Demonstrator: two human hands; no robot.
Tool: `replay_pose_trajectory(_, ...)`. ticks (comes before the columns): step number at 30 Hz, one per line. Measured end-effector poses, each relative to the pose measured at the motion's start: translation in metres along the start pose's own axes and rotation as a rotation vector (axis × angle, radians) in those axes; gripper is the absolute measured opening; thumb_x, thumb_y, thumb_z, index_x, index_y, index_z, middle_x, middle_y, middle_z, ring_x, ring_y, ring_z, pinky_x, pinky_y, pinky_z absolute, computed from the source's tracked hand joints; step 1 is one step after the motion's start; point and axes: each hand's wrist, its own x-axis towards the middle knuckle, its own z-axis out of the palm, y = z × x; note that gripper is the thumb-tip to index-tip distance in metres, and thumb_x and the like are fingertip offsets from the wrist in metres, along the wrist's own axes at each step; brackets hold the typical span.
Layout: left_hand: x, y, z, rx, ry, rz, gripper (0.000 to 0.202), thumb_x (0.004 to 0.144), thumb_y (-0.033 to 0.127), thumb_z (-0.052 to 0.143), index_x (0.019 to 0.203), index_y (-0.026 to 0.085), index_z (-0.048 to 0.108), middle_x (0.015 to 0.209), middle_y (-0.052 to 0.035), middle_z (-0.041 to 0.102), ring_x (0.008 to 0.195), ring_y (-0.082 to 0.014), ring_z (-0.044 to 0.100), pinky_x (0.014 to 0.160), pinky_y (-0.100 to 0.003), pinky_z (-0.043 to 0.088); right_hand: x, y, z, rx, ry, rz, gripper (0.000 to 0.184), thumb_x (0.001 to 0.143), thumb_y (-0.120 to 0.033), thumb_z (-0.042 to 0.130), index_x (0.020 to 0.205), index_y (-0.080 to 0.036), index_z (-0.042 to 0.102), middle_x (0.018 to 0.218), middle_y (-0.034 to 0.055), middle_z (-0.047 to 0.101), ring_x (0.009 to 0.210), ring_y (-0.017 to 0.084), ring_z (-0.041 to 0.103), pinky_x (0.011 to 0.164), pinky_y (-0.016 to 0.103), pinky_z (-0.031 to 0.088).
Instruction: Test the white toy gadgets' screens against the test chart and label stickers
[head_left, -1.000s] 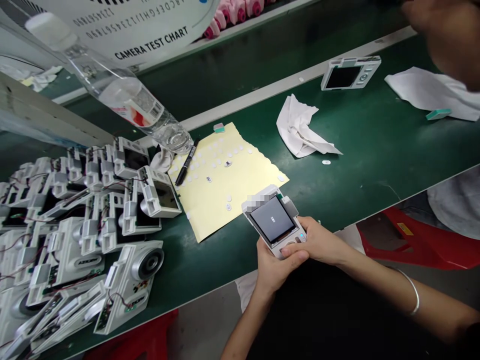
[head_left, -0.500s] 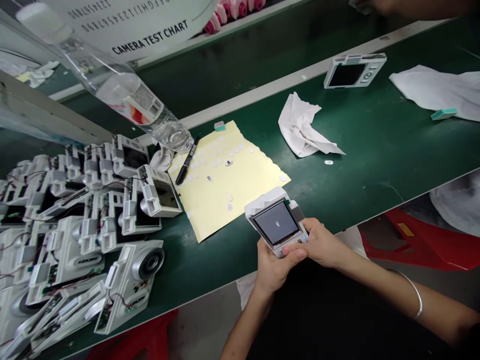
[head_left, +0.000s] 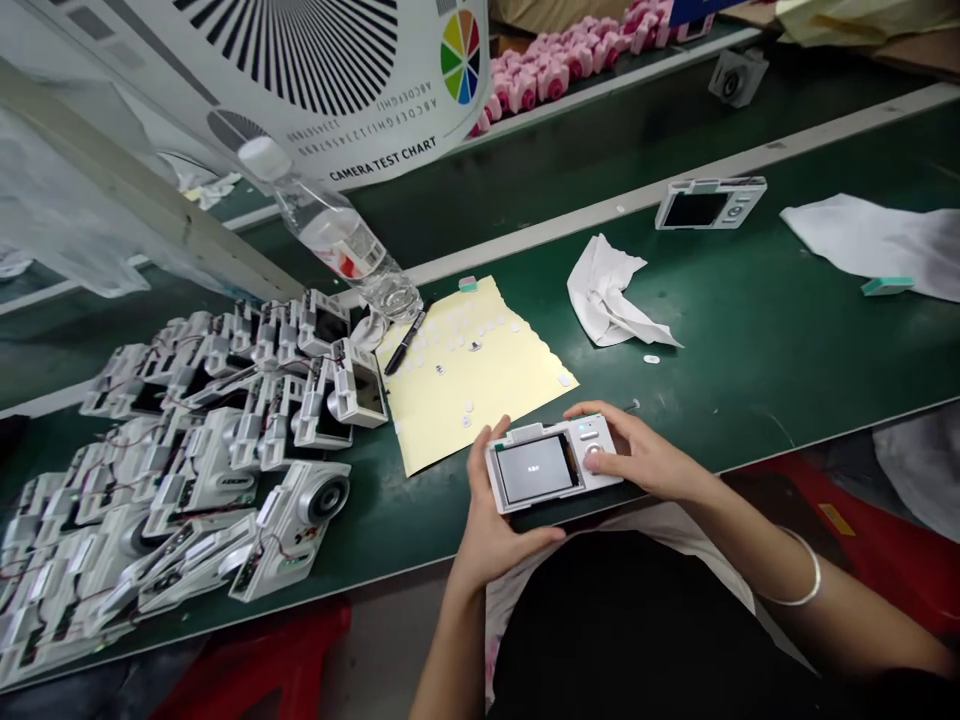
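I hold a small white camera (head_left: 551,465) level at the near edge of the green table (head_left: 765,330), its lit grey screen facing me. My left hand (head_left: 491,520) grips its left end from below, thumb up along the side. My right hand (head_left: 637,455) wraps the right end, with the thumb on the round button beside the screen. Just beyond the camera lies a yellow sheet (head_left: 469,375) dotted with small white stickers.
A heap of several open white cameras (head_left: 217,450) with loose wires fills the left. A water bottle (head_left: 341,240) leans by a black marker (head_left: 405,342). A crumpled cloth (head_left: 611,295), another white camera (head_left: 709,203) and a test chart (head_left: 330,70) lie farther back.
The camera has been turned from a tilted, upright hold to level, both hands shifting to its ends. My view has lifted, showing more of the chart and the far table.
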Motion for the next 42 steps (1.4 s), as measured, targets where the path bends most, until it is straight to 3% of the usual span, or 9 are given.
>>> replay_pose_trajectory(4,0.004,-0.002,0.004,0.120,-0.003,-0.040,0.081,0.067,0.026,0.073,0.131,0.027,0.024,0.139,-0.0145,0.036,0.127,-0.0281,0.038,0.106,-0.046,0.029,0.000,0.019,0.000,0.128,-0.060,-0.062,0.054,0.072,-0.029,0.062,0.118,-0.024,0.033,0.095,0.0021,0.052,0.081,0.015,0.054,0.072,0.027,0.044)
replay_pose_trajectory(9,0.007,-0.002,0.005,0.119,0.063,0.000,0.069,0.063,0.026,0.076,0.121,0.025,0.038,0.135,-0.0134,0.042,0.121,-0.0282,0.045,0.100,-0.043,0.037,-0.003,0.019,0.000,0.035,-0.044,-0.067,0.052,0.072,-0.028,0.062,0.114,-0.024,0.033,0.094,0.0028,0.050,0.079,0.016,0.053,0.072,0.028,0.044)
replay_pose_trajectory(14,0.006,-0.005,0.005,0.170,0.109,0.117,0.069,0.057,0.029,0.080,0.116,0.022,0.045,0.135,-0.0132,0.042,0.127,-0.0304,0.038,0.103,-0.044,0.035,-0.004,0.026,-0.002,0.112,-0.089,-0.082,0.054,0.077,-0.031,0.060,0.122,-0.026,0.031,0.105,0.0055,0.050,0.089,0.018,0.055,0.079,0.030,0.046)
replay_pose_trajectory(25,0.005,-0.006,0.008,0.211,0.115,0.175,0.068,0.059,0.026,0.079,0.118,0.024,0.045,0.132,-0.0117,0.047,0.123,-0.0282,0.044,0.100,-0.043,0.039,-0.002,0.036,-0.003,0.075,0.011,-0.105,0.040,0.079,-0.030,0.057,0.115,-0.028,0.040,0.092,0.0010,0.050,0.078,0.015,0.052,0.070,0.027,0.045)
replay_pose_trajectory(32,0.004,-0.006,0.009,0.193,0.115,0.131,0.069,0.059,0.025,0.079,0.119,0.023,0.044,0.133,-0.0126,0.045,0.122,-0.0286,0.044,0.100,-0.042,0.039,-0.002,0.035,-0.002,0.016,0.026,-0.102,0.044,0.079,-0.031,0.055,0.119,-0.028,0.037,0.098,0.0033,0.052,0.083,0.017,0.054,0.075,0.031,0.046)
replay_pose_trajectory(42,0.005,-0.007,0.007,0.225,0.108,0.150,0.072,0.059,0.024,0.079,0.121,0.024,0.043,0.133,-0.0113,0.046,0.120,-0.0274,0.046,0.101,-0.042,0.038,-0.002,0.035,-0.002,0.050,0.022,-0.113,0.042,0.079,-0.029,0.057,0.117,-0.028,0.039,0.093,0.0016,0.051,0.077,0.015,0.051,0.070,0.027,0.044)
